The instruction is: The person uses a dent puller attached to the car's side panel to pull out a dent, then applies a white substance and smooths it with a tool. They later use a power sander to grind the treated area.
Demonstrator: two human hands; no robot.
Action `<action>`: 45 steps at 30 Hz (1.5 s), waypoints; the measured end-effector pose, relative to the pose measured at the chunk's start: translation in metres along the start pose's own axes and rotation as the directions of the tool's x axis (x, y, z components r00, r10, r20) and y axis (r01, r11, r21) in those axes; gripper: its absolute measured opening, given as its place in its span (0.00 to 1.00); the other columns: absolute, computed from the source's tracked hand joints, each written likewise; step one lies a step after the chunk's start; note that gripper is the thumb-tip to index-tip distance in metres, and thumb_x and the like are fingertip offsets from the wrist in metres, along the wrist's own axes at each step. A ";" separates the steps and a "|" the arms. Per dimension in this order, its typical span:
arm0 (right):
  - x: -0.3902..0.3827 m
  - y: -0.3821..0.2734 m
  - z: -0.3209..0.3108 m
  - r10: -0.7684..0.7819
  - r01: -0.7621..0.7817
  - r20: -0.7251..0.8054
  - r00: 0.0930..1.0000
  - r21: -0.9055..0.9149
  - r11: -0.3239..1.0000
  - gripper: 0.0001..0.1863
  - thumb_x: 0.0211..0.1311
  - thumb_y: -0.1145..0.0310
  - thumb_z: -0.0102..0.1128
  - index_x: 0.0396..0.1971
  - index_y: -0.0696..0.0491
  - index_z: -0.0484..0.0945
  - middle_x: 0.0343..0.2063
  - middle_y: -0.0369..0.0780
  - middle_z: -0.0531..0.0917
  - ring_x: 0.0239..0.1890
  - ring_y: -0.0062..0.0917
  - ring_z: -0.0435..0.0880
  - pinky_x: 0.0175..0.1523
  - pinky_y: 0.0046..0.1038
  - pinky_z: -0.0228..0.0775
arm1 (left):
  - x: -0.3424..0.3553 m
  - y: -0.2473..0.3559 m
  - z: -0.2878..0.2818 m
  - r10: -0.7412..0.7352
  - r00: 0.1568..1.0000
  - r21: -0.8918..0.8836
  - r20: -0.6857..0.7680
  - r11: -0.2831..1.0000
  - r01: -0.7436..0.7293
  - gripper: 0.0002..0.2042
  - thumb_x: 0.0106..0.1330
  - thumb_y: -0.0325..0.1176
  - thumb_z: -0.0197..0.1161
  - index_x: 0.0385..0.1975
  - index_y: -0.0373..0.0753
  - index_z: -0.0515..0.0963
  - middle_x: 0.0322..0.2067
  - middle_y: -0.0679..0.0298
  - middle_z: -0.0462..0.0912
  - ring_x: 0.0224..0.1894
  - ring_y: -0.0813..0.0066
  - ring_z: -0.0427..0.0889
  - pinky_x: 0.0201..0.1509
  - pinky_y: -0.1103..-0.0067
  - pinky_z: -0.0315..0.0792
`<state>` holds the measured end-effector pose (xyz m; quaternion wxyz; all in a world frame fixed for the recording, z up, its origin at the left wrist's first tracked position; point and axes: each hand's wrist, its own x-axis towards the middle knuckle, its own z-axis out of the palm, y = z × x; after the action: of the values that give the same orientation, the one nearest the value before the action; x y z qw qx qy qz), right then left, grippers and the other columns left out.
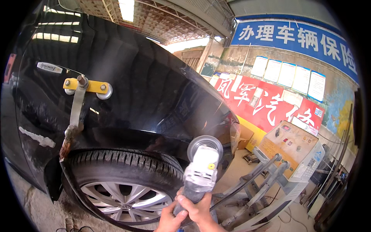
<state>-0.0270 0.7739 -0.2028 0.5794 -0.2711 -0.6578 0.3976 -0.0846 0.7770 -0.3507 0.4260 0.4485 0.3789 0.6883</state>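
Both my hands grip an angle grinder (199, 170), its grey body pointing up and away from me. My left hand (171, 217) is closed at the grip's rear end, and my right hand (198, 210) wraps round it from the right. The round disc (193, 144) is at the front part of a black car fender (150, 92), above and right of the wheel. A few thin orange streaks like sparks show above the disc. Below the fender is a black tyre (123, 164) with a silver alloy wheel (119, 197). Whether the disc touches the paint is hard to tell.
On the fender's left sits a yellow bracket (92, 85) on round feet, with a metal arm and a black cable (71, 183) hanging past the tyre. At right stands a beige control box (291, 149) on a wheeled frame. Red (266, 102) and blue (293, 40) signs hang behind.
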 end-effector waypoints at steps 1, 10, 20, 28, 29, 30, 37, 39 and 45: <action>0.001 -0.002 0.003 0.005 -0.004 0.025 1.000 -0.025 1.000 0.07 0.47 0.76 0.65 0.28 0.59 0.77 0.25 0.35 0.80 0.27 0.17 0.78 0.35 0.21 0.70 | 0.000 -0.002 -0.003 0.056 0.998 -0.058 -0.006 0.997 -0.056 0.26 0.58 0.48 0.62 0.45 0.29 0.72 0.22 0.66 0.77 0.23 0.82 0.72 0.26 0.83 0.68; -0.004 0.008 -0.012 0.092 -0.086 -0.114 0.989 0.055 0.995 0.08 0.46 0.76 0.62 0.28 0.61 0.76 0.24 0.39 0.80 0.25 0.22 0.79 0.33 0.24 0.72 | -0.005 0.057 0.002 0.081 0.994 0.022 0.069 0.996 -0.082 0.22 0.58 0.45 0.61 0.41 0.30 0.74 0.24 0.65 0.78 0.23 0.83 0.72 0.26 0.82 0.68; -0.003 0.004 -0.022 0.159 -0.153 -0.149 0.976 0.053 0.987 0.11 0.45 0.74 0.63 0.29 0.62 0.75 0.24 0.42 0.79 0.24 0.26 0.80 0.32 0.27 0.74 | -0.009 0.076 0.011 0.036 0.993 -0.082 0.116 0.996 -0.027 0.18 0.62 0.40 0.59 0.45 0.32 0.74 0.25 0.66 0.79 0.25 0.81 0.74 0.30 0.81 0.70; 0.001 0.000 -0.023 0.084 -0.083 0.012 0.996 -0.057 0.995 0.11 0.46 0.74 0.64 0.29 0.63 0.75 0.25 0.41 0.80 0.26 0.26 0.81 0.34 0.27 0.75 | -0.014 0.070 0.017 0.029 0.999 -0.095 0.034 0.995 -0.026 0.21 0.60 0.42 0.60 0.47 0.32 0.74 0.29 0.63 0.80 0.30 0.79 0.76 0.34 0.79 0.72; 0.001 -0.001 -0.021 0.087 -0.087 -0.010 0.996 -0.035 0.996 0.10 0.47 0.74 0.64 0.28 0.61 0.75 0.24 0.39 0.80 0.25 0.23 0.80 0.33 0.25 0.73 | -0.013 0.069 0.017 0.049 0.998 -0.135 0.040 0.990 -0.043 0.21 0.60 0.42 0.60 0.47 0.32 0.74 0.29 0.63 0.80 0.29 0.79 0.76 0.34 0.78 0.72; 0.000 -0.003 -0.019 0.091 -0.092 -0.031 0.995 -0.014 0.996 0.08 0.47 0.74 0.65 0.27 0.60 0.76 0.23 0.37 0.80 0.25 0.20 0.79 0.33 0.23 0.71 | -0.012 0.068 0.016 0.070 0.997 -0.175 0.046 0.983 -0.061 0.21 0.60 0.42 0.60 0.47 0.32 0.74 0.28 0.63 0.80 0.29 0.79 0.76 0.33 0.78 0.72; -0.004 0.001 -0.021 0.116 -0.117 -0.098 0.988 -0.010 0.993 0.10 0.47 0.73 0.64 0.29 0.61 0.76 0.24 0.39 0.80 0.25 0.23 0.80 0.33 0.26 0.73 | -0.013 0.084 0.011 -0.017 0.995 -0.017 0.096 1.000 0.019 0.19 0.61 0.42 0.59 0.43 0.31 0.74 0.24 0.65 0.79 0.25 0.80 0.75 0.29 0.80 0.71; -0.002 0.004 -0.020 0.067 -0.071 -0.062 0.996 -0.055 0.996 0.09 0.47 0.73 0.64 0.28 0.61 0.76 0.24 0.39 0.80 0.25 0.23 0.80 0.33 0.25 0.73 | -0.012 0.055 0.014 0.036 0.999 -0.057 0.019 0.998 -0.035 0.19 0.61 0.42 0.59 0.42 0.31 0.75 0.22 0.66 0.78 0.24 0.80 0.74 0.28 0.80 0.71; -0.005 0.004 -0.017 0.093 -0.097 -0.112 0.989 -0.034 0.995 0.09 0.46 0.75 0.64 0.28 0.61 0.76 0.23 0.38 0.80 0.24 0.22 0.80 0.32 0.25 0.73 | -0.014 0.080 0.005 -0.045 0.981 -0.145 0.187 0.987 0.072 0.18 0.61 0.43 0.59 0.39 0.32 0.75 0.22 0.67 0.78 0.24 0.81 0.74 0.28 0.81 0.70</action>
<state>-0.0096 0.7752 -0.2088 0.5898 -0.3347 -0.6190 0.3962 -0.0962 0.7371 -0.2806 0.5118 0.4651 0.2980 0.6579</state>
